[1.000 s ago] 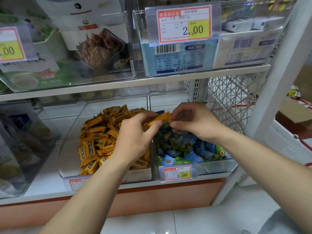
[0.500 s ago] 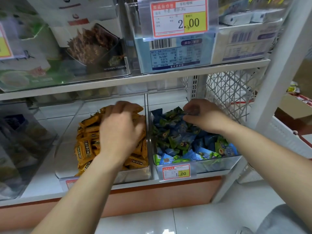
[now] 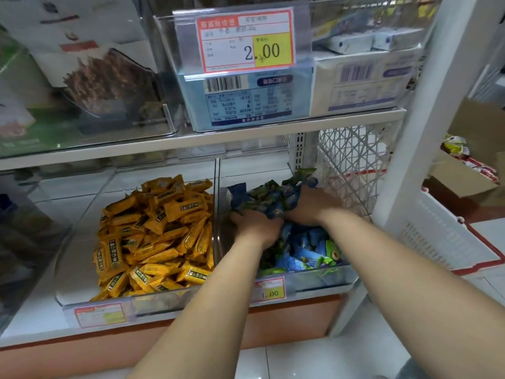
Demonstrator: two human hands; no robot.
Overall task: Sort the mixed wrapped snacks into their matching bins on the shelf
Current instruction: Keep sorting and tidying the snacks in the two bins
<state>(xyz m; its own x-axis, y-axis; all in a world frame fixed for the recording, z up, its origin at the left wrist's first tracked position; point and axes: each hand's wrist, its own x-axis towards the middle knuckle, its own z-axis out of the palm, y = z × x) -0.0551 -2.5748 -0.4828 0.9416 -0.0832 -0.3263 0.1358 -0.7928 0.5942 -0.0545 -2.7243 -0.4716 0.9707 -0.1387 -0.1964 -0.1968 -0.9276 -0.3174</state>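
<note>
Blue-green snacks filled the right bin, yellow ones the left bin. The left grip curled round a bunch; the right grip was buried, its hold untellable. A loose scoop might have spilled wrappers over the divider.

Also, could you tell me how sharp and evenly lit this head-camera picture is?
Head view: the light is flat, with no hard shadows; the left hand and right hand in the blue-green snacks look smeared; the yellow snacks read sharper; the 2.00 price tag has blurred small print; the white shelf post leans from wide-angle distortion.
</note>
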